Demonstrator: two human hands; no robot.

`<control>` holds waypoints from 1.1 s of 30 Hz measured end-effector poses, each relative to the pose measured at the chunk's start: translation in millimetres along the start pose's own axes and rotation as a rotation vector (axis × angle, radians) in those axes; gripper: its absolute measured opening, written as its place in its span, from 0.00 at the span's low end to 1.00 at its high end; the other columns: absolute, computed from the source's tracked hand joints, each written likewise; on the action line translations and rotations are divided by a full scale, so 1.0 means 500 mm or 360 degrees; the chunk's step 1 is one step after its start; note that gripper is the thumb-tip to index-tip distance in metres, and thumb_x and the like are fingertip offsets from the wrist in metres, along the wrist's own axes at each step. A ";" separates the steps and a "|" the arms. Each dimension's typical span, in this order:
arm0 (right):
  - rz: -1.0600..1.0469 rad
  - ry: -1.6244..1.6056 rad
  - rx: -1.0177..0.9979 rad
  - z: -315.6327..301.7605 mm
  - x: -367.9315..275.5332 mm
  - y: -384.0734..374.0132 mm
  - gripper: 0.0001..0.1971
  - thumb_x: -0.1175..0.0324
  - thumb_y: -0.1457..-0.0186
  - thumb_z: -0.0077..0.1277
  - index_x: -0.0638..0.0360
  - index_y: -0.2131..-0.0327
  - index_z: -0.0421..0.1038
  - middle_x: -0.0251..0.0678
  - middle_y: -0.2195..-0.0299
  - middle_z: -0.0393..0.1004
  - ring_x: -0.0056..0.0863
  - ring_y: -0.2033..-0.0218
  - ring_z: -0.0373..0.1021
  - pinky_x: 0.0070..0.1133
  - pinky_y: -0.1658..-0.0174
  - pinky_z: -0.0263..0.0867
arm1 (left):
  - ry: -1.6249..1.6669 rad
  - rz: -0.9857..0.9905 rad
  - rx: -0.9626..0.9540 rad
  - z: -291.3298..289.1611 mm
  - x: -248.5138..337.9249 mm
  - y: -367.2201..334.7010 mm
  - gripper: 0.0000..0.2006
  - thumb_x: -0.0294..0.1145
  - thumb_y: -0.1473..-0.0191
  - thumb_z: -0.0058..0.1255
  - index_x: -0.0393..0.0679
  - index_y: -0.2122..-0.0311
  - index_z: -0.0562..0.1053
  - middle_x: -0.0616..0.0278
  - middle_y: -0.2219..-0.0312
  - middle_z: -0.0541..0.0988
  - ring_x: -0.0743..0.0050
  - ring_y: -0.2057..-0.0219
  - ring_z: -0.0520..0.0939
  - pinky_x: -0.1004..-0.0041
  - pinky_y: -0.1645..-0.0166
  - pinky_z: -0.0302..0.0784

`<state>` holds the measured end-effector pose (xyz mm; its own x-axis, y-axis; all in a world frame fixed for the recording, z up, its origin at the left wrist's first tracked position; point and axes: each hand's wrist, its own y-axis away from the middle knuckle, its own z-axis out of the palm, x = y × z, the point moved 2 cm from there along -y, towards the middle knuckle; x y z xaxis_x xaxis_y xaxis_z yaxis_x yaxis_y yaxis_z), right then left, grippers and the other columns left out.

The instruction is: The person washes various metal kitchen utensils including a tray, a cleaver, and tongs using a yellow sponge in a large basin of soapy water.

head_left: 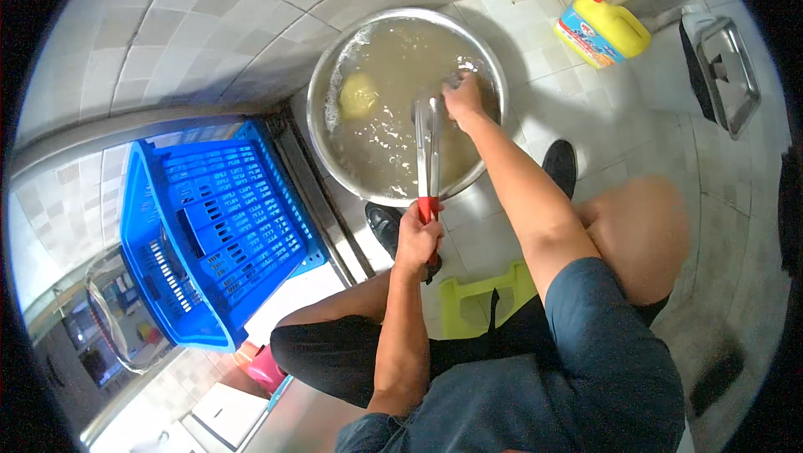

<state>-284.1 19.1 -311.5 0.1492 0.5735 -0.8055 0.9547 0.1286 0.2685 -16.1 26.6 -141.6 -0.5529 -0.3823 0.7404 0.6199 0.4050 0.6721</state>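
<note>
A wide metal basin (314, 122) of murky, sudsy water stands on the floor in front of me. My left hand (418, 240) is closed round the red handle end of metal tongs (421, 152), near the basin's front rim. The arms of the tongs reach out over the water. Beyond their tips, my right hand (465, 102) grips a small dark grey wad (454, 79) that looks like a scourer, partly hidden by the fingers. A round yellow thing (359, 96) lies in the water at the left; its kind is unclear.
A blue plastic crate (238, 202) stands tilted at the left beside a metal frame. At the far right are a yellow pump bottle (600, 30) and a metal lid (729, 76). A light green stool (468, 290) is beneath me. My dark shoes flank the basin's near side.
</note>
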 end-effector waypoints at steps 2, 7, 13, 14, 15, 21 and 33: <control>0.0023 -0.0395 -0.0015 -0.020 0.006 -0.014 0.21 0.64 0.44 0.55 0.65 0.50 0.63 0.38 0.70 0.73 0.22 0.81 0.67 0.21 0.83 0.66 | 0.0088 -0.0001 0.0014 -0.001 0.001 -0.010 0.16 0.16 0.55 0.42 0.34 0.57 0.69 0.65 0.83 0.70 0.78 0.87 0.69 0.77 0.83 0.64; -0.0432 -0.0108 -0.0814 -0.024 -0.164 0.136 0.18 0.63 0.47 0.55 0.63 0.55 0.72 0.44 0.68 0.76 0.31 0.76 0.73 0.28 0.71 0.71 | 0.0071 -0.0042 0.0267 -0.076 0.002 0.010 0.16 0.16 0.54 0.41 0.36 0.58 0.69 0.64 0.82 0.71 0.78 0.86 0.69 0.76 0.82 0.65; -0.0634 0.0642 -0.0910 -0.046 -0.184 0.179 0.09 0.68 0.50 0.53 0.62 0.66 0.74 0.52 0.64 0.77 0.52 0.60 0.73 0.40 0.56 0.68 | -0.0168 0.0089 0.0252 -0.046 -0.011 0.001 0.12 0.20 0.53 0.45 0.38 0.60 0.69 0.66 0.80 0.70 0.81 0.84 0.68 0.76 0.80 0.65; -0.0632 0.0654 -0.0752 -0.053 -0.184 0.158 0.09 0.69 0.50 0.51 0.62 0.66 0.75 0.52 0.63 0.77 0.52 0.60 0.73 0.41 0.56 0.68 | -0.0119 0.0063 0.0175 -0.042 -0.010 0.001 0.11 0.21 0.52 0.45 0.38 0.60 0.69 0.67 0.79 0.70 0.82 0.80 0.69 0.77 0.76 0.66; -0.0630 0.0665 -0.0596 -0.062 -0.182 0.142 0.08 0.71 0.50 0.50 0.61 0.66 0.75 0.52 0.63 0.77 0.51 0.59 0.73 0.41 0.55 0.68 | -0.0125 0.0062 0.0170 -0.041 -0.019 0.002 0.11 0.21 0.52 0.45 0.38 0.60 0.69 0.67 0.79 0.70 0.82 0.80 0.69 0.77 0.76 0.66; -0.0516 0.0883 -0.0852 -0.054 -0.164 0.169 0.07 0.73 0.50 0.47 0.61 0.68 0.74 0.51 0.64 0.76 0.53 0.58 0.72 0.42 0.55 0.68 | -0.0349 0.0119 0.0232 -0.046 -0.015 0.009 0.11 0.22 0.53 0.47 0.37 0.61 0.70 0.66 0.77 0.71 0.79 0.76 0.70 0.76 0.69 0.69; -0.0237 0.0725 -0.0498 -0.058 -0.116 0.126 0.08 0.70 0.49 0.51 0.62 0.66 0.73 0.53 0.62 0.76 0.52 0.57 0.73 0.41 0.54 0.69 | -0.0201 -0.0031 0.0081 -0.035 -0.021 0.006 0.14 0.18 0.55 0.44 0.36 0.59 0.68 0.62 0.76 0.73 0.78 0.82 0.72 0.75 0.80 0.67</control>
<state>-239.9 17.2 -232.6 -0.1732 0.8127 -0.5564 0.8250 0.4283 0.3688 1.3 17.2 -147.6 -0.6323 -0.2842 0.7207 0.5811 0.4413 0.6838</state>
